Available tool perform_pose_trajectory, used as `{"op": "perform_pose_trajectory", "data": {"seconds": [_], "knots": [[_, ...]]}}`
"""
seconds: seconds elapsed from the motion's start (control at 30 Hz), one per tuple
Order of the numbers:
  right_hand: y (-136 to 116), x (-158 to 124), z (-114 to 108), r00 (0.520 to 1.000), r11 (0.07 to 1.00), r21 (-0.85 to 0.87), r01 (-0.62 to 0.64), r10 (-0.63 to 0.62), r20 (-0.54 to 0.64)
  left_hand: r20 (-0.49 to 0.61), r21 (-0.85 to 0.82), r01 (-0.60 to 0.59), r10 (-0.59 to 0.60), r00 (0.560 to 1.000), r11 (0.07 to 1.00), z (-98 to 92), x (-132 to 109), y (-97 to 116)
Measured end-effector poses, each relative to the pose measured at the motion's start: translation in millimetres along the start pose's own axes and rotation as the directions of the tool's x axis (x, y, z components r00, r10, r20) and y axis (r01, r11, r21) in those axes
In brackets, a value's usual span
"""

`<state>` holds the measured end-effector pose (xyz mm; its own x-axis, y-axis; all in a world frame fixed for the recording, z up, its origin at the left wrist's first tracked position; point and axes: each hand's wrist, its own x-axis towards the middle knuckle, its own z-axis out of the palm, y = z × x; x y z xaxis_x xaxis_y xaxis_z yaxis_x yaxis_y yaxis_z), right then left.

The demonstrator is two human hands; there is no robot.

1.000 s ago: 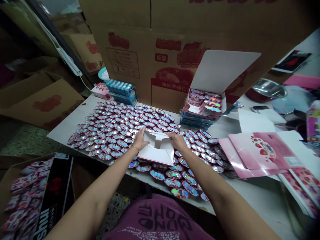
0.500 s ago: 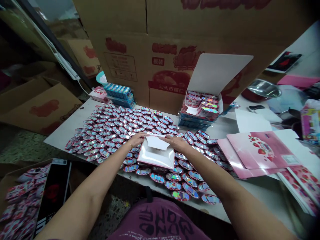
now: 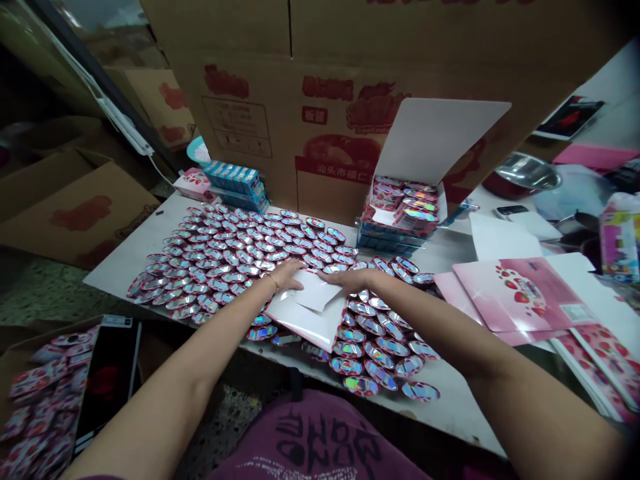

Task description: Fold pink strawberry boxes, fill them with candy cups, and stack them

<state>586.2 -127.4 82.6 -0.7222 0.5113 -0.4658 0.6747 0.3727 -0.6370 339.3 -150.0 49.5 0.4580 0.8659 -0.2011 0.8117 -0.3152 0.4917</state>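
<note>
A small white cardboard box (image 3: 306, 320) lies tilted on the table's packets, its inner side and a folded flap facing up. My left hand (image 3: 289, 275) grips its far left corner, thumb over the card. At the far right corner, my right hand (image 3: 349, 280) holds the edge beside the flap; part of its fingers is hidden. Many shiny oval-ended packets (image 3: 220, 257) stand packed around the box on the white table (image 3: 117, 257).
An open display box (image 3: 400, 230) filled with packets stands at the back right, before a large brown carton (image 3: 330, 187). Blue boxes (image 3: 237, 183) stand back left. Pink printed card sheets (image 3: 525, 293) lie on the right. A metal bowl (image 3: 523, 177) is behind them.
The white box has turned, its near right corner swinging toward me. My left thumb has come over the card, and the flap has shifted and folded lower.
</note>
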Motion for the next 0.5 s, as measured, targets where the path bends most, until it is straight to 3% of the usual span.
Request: {"op": "perform_pose_trajectory", "data": {"seconds": [0.13,0.23,0.33,0.37,0.4,0.47,0.5], "knots": [[-8,-5,-8,0.988,0.997,-0.013,-0.078,0.079,0.134,0.036,0.025,-0.007,0.006,0.999,1.000,4.1,-1,10],[-20,1,4,0.982,0.979,-0.091,-0.184,0.187,0.020,-0.006,-0.041,0.012,-0.013,1.000,0.999,7.1,-2,16],[-32,13,29,0.954,0.934,-0.197,-0.297,0.282,-0.100,-0.204,-0.168,0.067,-0.101,0.974,0.984,9.8,-21,22],[-34,16,37,0.947,0.923,-0.218,-0.317,0.297,-0.119,-0.321,-0.225,0.103,-0.173,0.931,0.969,12.7,-33,24],[-36,18,43,0.945,0.919,-0.228,-0.323,0.299,-0.132,-0.440,-0.300,0.153,-0.279,0.853,0.942,17.6,-47,28],[-38,21,49,0.942,0.912,-0.243,-0.330,0.301,-0.150,-0.570,-0.535,0.242,-0.557,0.604,0.810,34.9,-78,38],[-39,22,50,0.937,0.905,-0.254,-0.341,0.307,-0.166,-0.523,-0.679,0.249,-0.693,0.497,0.691,46.9,-92,45]]}}
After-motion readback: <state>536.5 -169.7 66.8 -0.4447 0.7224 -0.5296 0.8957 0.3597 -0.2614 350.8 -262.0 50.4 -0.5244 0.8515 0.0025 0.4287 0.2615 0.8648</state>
